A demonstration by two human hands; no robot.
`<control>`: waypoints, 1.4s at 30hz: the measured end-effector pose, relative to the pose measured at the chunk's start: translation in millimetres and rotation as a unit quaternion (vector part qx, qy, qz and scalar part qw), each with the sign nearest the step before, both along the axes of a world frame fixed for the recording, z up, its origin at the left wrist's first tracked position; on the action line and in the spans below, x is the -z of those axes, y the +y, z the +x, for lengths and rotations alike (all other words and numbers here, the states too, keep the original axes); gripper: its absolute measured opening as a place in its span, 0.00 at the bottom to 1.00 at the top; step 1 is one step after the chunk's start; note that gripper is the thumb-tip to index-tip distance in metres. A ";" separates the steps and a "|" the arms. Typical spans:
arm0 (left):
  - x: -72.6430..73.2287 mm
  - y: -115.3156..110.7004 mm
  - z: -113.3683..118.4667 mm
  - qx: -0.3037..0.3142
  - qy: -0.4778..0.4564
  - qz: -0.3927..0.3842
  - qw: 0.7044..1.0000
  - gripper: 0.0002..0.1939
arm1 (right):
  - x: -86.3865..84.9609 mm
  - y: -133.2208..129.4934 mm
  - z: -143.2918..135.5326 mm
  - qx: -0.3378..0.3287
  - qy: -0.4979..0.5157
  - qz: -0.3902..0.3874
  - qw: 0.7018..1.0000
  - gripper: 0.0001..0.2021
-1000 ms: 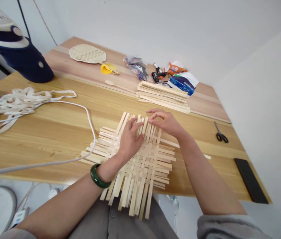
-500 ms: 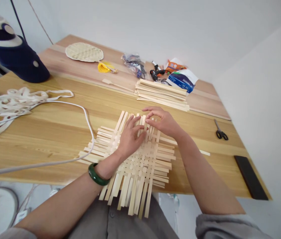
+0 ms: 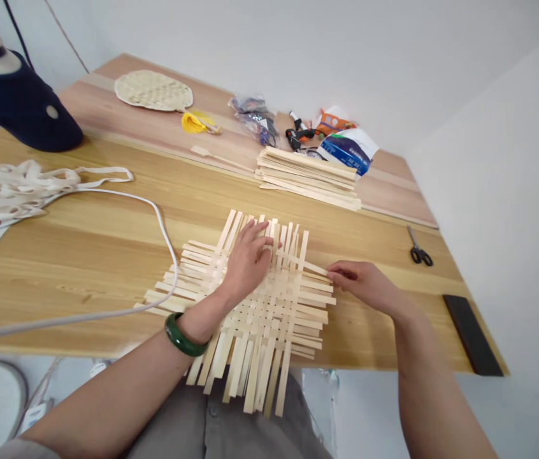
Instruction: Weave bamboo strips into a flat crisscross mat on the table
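Observation:
A half-woven mat of pale bamboo strips [image 3: 260,312] lies at the table's front edge, its loose ends sticking out on all sides and hanging over my lap. My left hand [image 3: 248,261], with a green bangle at the wrist, rests on the upper part of the weave, fingers spread. At the mat's right side, my right hand [image 3: 362,284] pinches the outer end of one bamboo strip [image 3: 315,267] between thumb and fingers. That strip runs leftward across several upright strips toward my left fingertips.
Behind the mat lies a stack of bamboo strips [image 3: 308,178]. Scissors [image 3: 420,254] and a black block [image 3: 473,335] are to the right. A white cord [image 3: 167,236] crosses the mat's left edge, near bundled cotton tape [image 3: 16,191]. A woven fan [image 3: 153,90] lies at the back.
My right hand has moved from the mat's top edge down and right, onto the end of the bamboo strip. My left hand stays on the weave.

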State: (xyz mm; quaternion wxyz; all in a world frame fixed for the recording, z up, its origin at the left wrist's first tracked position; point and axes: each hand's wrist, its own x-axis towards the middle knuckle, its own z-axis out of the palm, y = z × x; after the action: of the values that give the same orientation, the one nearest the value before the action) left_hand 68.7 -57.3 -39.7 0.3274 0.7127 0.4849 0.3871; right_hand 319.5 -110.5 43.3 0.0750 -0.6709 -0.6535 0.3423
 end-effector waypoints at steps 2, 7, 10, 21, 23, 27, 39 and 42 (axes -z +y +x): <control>-0.3 -0.2 0.4 -0.001 0.001 -0.001 1.000 0.13 | 1.4 -2.5 -1.1 0.013 0.026 -0.006 1.000 0.16; -3.7 -1.6 -0.3 0.004 -0.003 -0.012 1.000 0.13 | -4.5 -5.5 -8.3 0.028 0.017 0.015 0.999 0.15; -4.5 -2.2 -0.4 0.002 -0.003 -0.013 1.000 0.12 | -10.1 -8.1 -11.4 0.028 0.000 0.022 0.999 0.15; -1.4 -0.5 -0.9 0.020 0.013 0.003 1.000 0.11 | -10.9 -10.6 -1.4 0.022 0.014 -0.022 0.999 0.15; 0.5 -0.4 -1.2 0.019 0.006 0.014 1.000 0.12 | -11.2 -10.2 -2.6 0.013 0.011 -0.009 1.000 0.15; 4.2 -0.3 -1.3 0.013 -0.017 0.027 0.999 0.14 | -11.9 -8.4 -5.8 0.009 0.004 0.011 1.000 0.14; 1.9 -0.9 -2.0 0.010 -0.035 0.015 0.999 0.13 | -13.8 -12.1 -13.1 0.017 -0.037 0.050 0.998 0.15; -1.1 -1.6 -2.1 0.009 -0.032 0.004 0.999 0.13 | -13.3 -15.2 -14.7 0.021 -0.025 0.048 0.998 0.15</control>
State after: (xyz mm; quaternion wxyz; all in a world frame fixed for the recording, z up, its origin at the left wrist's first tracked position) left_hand 66.6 -59.0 -38.6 0.3435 0.7056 0.4659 0.4087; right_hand 304.8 -125.7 56.5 0.0980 -0.6887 -0.6564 0.2920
